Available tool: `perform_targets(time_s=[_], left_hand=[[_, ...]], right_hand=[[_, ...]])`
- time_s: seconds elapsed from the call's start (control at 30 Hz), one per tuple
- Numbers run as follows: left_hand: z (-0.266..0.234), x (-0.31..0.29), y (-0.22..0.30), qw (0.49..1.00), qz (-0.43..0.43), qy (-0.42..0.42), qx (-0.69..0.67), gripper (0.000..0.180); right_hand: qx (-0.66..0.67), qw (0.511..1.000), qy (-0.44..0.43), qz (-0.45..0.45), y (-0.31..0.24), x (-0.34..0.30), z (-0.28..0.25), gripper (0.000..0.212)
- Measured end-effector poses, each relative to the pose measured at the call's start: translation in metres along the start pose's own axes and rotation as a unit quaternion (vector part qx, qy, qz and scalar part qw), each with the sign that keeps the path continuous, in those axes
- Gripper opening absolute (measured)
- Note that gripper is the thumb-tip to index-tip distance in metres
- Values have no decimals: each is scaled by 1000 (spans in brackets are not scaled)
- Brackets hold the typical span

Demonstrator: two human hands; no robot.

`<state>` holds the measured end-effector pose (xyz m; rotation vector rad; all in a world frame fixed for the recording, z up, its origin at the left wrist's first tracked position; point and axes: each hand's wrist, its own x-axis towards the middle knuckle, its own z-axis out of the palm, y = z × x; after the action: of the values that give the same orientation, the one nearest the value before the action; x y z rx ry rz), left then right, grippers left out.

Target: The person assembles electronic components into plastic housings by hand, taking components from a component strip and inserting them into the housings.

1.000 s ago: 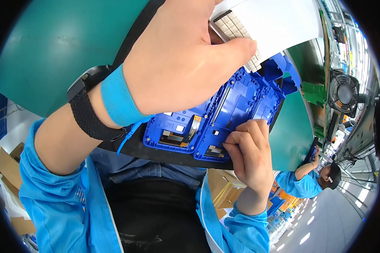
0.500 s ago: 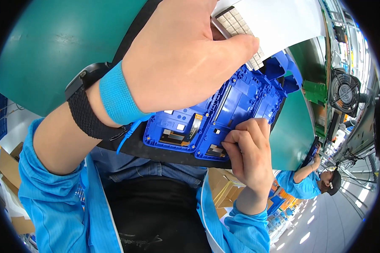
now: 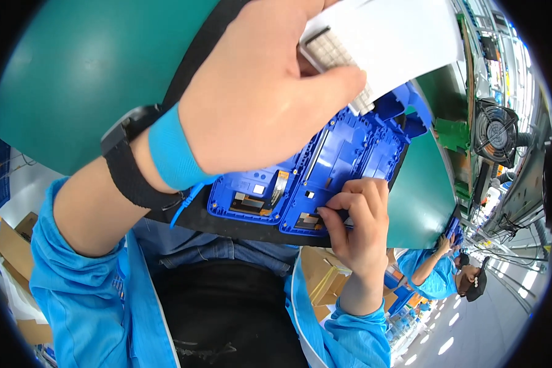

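Observation:
My left hand (image 3: pixel 260 92) reaches over the far part of an open blue plastic housing (image 3: pixel 334 156), its thumb pressed on a white backing sheet (image 3: pixel 405 40) that bears a grid of small beige pads (image 3: pixel 332 50). Most of its other fingers are hidden behind the hand. Low over the housing's near right section is my right hand (image 3: pixel 363 224), fingers curled and thumb and index fingertips close together. Whatever sits between those tips is too small to make out. A small white square (image 3: pixel 310 194) and an orange-brown flat cable (image 3: pixel 280 187) show inside the housing.
The housing lies on a black mat (image 3: pixel 245 232) over a green table (image 3: pixel 104 80). A blue strap (image 3: pixel 173 147) with a cord circles my left wrist. Cardboard boxes (image 3: pixel 325 276) stand below the table. A fan (image 3: pixel 495 132) and a co-worker (image 3: pixel 432 273) are at right.
My left hand and the pad sheet have shifted slightly left. My right hand has moved a little left, its thumb lifting nearer the index finger. The co-worker has shifted position.

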<state>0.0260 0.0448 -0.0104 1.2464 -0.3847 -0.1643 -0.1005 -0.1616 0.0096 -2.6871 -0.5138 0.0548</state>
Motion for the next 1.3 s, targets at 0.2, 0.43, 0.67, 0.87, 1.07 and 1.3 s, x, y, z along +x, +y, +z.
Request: perform_targets(time_s=[0.2,0.43,0.67,0.87,1.07,1.3], left_hand=[[5,-8,-11,995,-15,-71,-72,30],[4,-6,-7,989,-54,-139,0,30],[3,-6,-6,988,-36,-147,-10,27],[2,-5,-6,987,-72,-141,-19,24],[2,-4,-5,983,-88,-152,-60,26],[1,-2,-4,980,-111,-128,-106,32]], right_hand=[[68,988,135,23,-4,10,-12,17],[53,965,255,17,-11,51,-10,17],[44,972,232,-4,-5,57,-4,17],[15,982,187,-23,-4,59,-4,21],[-21,980,192,-55,-4,59,-4,11],[128,970,204,-31,-3,50,-7,16]])
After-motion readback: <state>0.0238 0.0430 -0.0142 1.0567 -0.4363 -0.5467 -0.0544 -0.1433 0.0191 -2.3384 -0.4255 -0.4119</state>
